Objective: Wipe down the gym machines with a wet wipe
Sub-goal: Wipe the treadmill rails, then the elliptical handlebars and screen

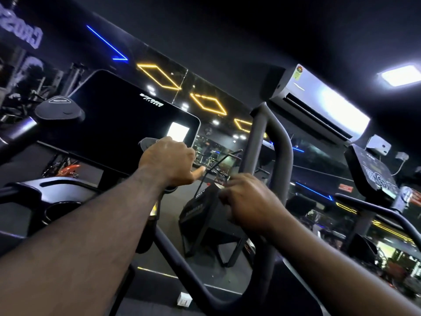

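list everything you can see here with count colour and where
screen: one, black, left of centre
handlebar loop: one, dark grey, centre
second console: one, black, right
air conditioner: one, white, upper right
diamond lights: three, yellow, upper centre
ceiling light: one, white, top right
left hand: one, curled round a grip below the screen
right hand: one, fingers curled beside the handlebar loop, contents hidden

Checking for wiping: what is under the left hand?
The left hand curls round a dark handle grip, whose end shows past the knuckles. The palm covers the rest, so any wipe there cannot be seen.
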{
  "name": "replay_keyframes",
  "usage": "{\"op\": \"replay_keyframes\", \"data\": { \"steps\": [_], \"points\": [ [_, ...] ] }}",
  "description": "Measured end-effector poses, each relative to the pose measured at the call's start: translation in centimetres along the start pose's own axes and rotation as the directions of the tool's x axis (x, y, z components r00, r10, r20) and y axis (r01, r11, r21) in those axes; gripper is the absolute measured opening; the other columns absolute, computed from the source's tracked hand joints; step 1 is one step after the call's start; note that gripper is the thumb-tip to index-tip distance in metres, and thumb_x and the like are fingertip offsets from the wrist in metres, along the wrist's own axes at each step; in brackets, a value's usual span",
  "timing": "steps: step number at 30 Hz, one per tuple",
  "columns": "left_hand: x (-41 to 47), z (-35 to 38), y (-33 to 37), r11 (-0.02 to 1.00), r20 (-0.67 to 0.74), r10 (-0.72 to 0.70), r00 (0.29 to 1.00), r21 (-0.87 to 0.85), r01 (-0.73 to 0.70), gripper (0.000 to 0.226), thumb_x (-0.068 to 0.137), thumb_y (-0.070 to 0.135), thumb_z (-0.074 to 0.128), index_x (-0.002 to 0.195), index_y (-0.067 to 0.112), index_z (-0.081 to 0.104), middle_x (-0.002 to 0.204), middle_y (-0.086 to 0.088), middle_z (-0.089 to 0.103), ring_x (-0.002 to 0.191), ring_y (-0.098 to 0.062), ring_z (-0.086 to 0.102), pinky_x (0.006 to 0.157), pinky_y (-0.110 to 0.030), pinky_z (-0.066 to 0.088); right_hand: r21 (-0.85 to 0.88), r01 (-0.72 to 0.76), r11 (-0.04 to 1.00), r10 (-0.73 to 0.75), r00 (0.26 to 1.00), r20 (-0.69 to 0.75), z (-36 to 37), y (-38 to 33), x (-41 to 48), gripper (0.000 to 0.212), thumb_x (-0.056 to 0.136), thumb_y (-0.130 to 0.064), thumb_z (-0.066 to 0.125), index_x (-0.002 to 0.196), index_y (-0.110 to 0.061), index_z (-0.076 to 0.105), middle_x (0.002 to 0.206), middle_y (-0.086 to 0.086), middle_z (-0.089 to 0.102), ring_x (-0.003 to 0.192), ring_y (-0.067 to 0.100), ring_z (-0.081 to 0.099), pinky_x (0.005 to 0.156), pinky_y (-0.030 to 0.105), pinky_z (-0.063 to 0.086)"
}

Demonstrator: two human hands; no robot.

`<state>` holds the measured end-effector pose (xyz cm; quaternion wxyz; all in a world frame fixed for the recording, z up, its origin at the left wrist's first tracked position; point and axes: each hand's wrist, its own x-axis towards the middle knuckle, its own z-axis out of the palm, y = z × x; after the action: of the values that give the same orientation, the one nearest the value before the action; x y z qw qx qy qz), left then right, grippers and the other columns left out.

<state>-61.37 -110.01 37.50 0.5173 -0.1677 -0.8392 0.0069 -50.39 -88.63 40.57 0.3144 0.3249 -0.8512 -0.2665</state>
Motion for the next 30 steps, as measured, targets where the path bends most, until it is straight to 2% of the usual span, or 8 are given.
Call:
{"op": "replay_keyframes", "data": {
  "steps": [3,8,12,15,18,21,25,30],
  "points": [
    [-0.2,-0.2,0.1,1.0,0.006,0.008,1.0,0.0,-0.008,0.067,0.095,0.077,0.031,0.086,0.019,0.063,0.071,0.0,0.061,0.063,-0.02,0.053,0.073,-0.038,0.035,-0.015,-0.034,0.999,0.032,0.992,-0.121,0.6,1.7,-0.2,0.01,0.082,-0.023,0.059,0.074,-0.019,0.064,0.077,-0.004,0.06,0.089,0.023,0.06,0.099,0.034,0.047],
    [-0.4,-0.4,0.3,1.0,0.006,-0.003,1.0,-0.011,0.003,0.07,0.094,0.078,0.032,0.082,0.018,0.066,0.07,-0.001,0.062,0.064,-0.02,0.056,0.073,-0.038,0.034,0.159,0.274,0.948,-0.238,0.947,-0.215,3.8,0.3,-5.5,0.012,0.08,-0.005,0.068,0.073,-0.013,0.064,0.08,0.003,0.062,0.092,0.029,0.065,0.105,0.041,0.048],
    [-0.5,-0.4,0.4,1.0,-0.009,-0.004,1.0,0.014,0.005,0.072,0.095,0.08,0.031,0.082,0.018,0.066,0.07,0.0,0.063,0.064,-0.02,0.056,0.072,-0.036,0.035,0.327,0.01,0.945,0.187,0.803,-0.566,4.8,0.9,-3.6,0.014,0.091,0.004,0.067,0.094,-0.004,0.078,0.104,0.008,0.075,0.111,0.026,0.068,0.105,0.043,0.051],
    [-0.5,-0.3,0.3,1.0,-0.012,-0.001,1.0,0.0,0.001,0.074,0.094,0.082,0.031,0.086,0.018,0.066,0.075,-0.002,0.064,0.07,-0.023,0.058,0.073,-0.037,0.042,0.706,-0.332,0.625,0.729,0.571,-0.377,3.6,-1.0,-1.6,0.043,0.097,0.004,0.057,0.133,-0.016,0.071,0.145,-0.003,0.062,0.14,0.004,0.05,0.121,0.027,0.036],
    [-0.6,-0.1,0.5,0.999,-0.03,-0.008,1.0,-0.031,0.007,0.072,0.094,0.083,0.032,0.086,0.018,0.063,0.076,-0.003,0.063,0.073,-0.024,0.056,0.074,-0.038,0.044,0.793,-0.431,0.43,0.845,0.5,-0.187,3.4,-3.3,-1.8,0.051,0.106,-0.008,0.051,0.152,-0.028,0.051,0.156,-0.016,0.047,0.144,-0.004,0.041,0.12,0.017,0.029],
    [-0.7,-0.2,0.5,0.999,0.003,-0.024,1.0,-0.044,0.024,0.066,0.094,0.082,0.033,0.084,0.021,0.057,0.071,0.0,0.052,0.075,-0.025,0.051,0.073,-0.038,0.039,0.933,-0.328,0.145,0.905,0.426,0.009,3.2,-2.4,-1.1,0.047,0.107,-0.024,0.051,0.146,-0.05,0.05,0.117,-0.021,0.072,0.101,-0.001,0.068,0.096,0.022,0.056],
    [-0.6,-0.5,0.6,1.0,0.012,-0.007,1.0,-0.028,0.007,0.069,0.095,0.079,0.034,0.09,0.019,0.066,0.065,0.004,0.035,0.068,-0.022,0.045,0.074,-0.037,0.036,0.936,-0.025,-0.352,0.832,0.449,0.325,1.6,2.3,2.1,0.028,0.106,-0.019,0.047,0.112,-0.023,0.074,0.086,0.001,0.071,0.082,0.022,0.064,0.077,0.039,0.057],
    [-0.7,-0.6,0.7,1.0,0.023,-0.026,0.999,-0.005,0.026,0.066,0.095,0.081,0.029,0.081,0.02,0.051,0.067,0.002,0.041,0.071,-0.024,0.046,0.071,-0.038,0.034,0.87,0.142,-0.472,0.81,0.458,0.365,-0.2,5.7,5.3,0.033,0.103,-0.022,0.047,0.101,-0.014,0.079,0.089,0.011,0.073,0.076,0.027,0.066,0.076,0.043,0.056]
  ]
}}
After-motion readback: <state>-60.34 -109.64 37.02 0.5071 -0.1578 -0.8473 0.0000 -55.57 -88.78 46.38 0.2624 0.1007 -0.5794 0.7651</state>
